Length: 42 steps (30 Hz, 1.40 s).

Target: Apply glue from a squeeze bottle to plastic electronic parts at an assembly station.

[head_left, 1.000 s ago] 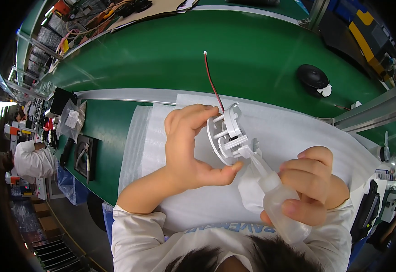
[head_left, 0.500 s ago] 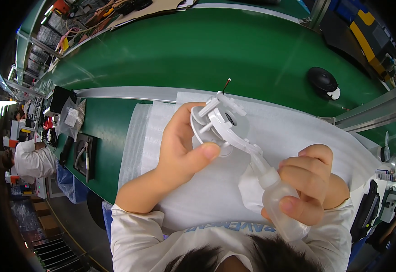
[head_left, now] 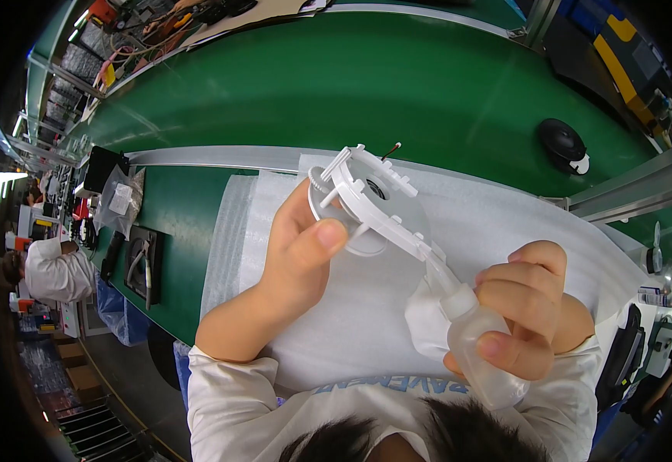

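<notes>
My left hand [head_left: 303,245] grips a white plastic part [head_left: 378,218] with a curved, notched arm, a toothed wheel at its left end and a thin dark wire with a small connector at the back. Its thumb presses on the part's near left side. My right hand [head_left: 527,308] is closed around a translucent squeeze bottle [head_left: 480,350], tilted with its nozzle up toward the part's curved arm. The nozzle tip meets or nearly meets the arm's lower end; whether they touch, I cannot tell. A white cloth-like piece [head_left: 427,319] shows beside the bottle's neck, partly hidden.
White foam sheeting [head_left: 232,254] covers the bench below my hands. Beyond a metal rail lies a green belt [head_left: 274,92] with a black round object [head_left: 561,141]. A dark tray [head_left: 143,266] and a plastic bag [head_left: 120,200] lie left. Another person [head_left: 58,269] sits far left.
My left hand has turned the white part and shifted it slightly left, with the thumb moving left too. The black round object has slid right and nearer. My right hand and bottle barely moved.
</notes>
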Each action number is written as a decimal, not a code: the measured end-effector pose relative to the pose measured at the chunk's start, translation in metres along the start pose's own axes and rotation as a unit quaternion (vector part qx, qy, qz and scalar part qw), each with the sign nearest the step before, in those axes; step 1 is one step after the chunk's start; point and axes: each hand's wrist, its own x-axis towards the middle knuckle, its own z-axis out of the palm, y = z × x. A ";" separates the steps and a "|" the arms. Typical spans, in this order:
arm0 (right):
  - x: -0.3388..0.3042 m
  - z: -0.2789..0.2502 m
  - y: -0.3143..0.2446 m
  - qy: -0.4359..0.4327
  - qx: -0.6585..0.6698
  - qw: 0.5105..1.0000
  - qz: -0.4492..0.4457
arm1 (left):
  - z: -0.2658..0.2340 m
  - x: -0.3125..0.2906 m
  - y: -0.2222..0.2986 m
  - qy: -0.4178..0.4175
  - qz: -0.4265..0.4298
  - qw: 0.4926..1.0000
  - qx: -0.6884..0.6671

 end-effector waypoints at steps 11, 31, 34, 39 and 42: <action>-0.011 0.005 0.022 0.043 0.525 0.743 0.412 | -0.012 0.041 -0.007 0.089 0.050 0.995 0.006; -0.039 0.039 0.068 0.095 0.578 0.365 0.724 | -0.022 0.070 -0.005 0.080 -0.059 0.833 0.544; -0.038 0.040 0.069 0.103 0.577 0.368 0.721 | -0.026 0.025 -0.030 -0.010 -0.056 0.892 0.449; -0.040 0.041 0.070 0.126 0.576 0.348 0.729 | -0.039 0.016 -0.054 0.029 0.074 0.845 0.528; -0.042 0.034 0.070 0.124 0.577 0.353 0.726 | -0.039 0.024 -0.057 0.021 0.110 0.833 0.542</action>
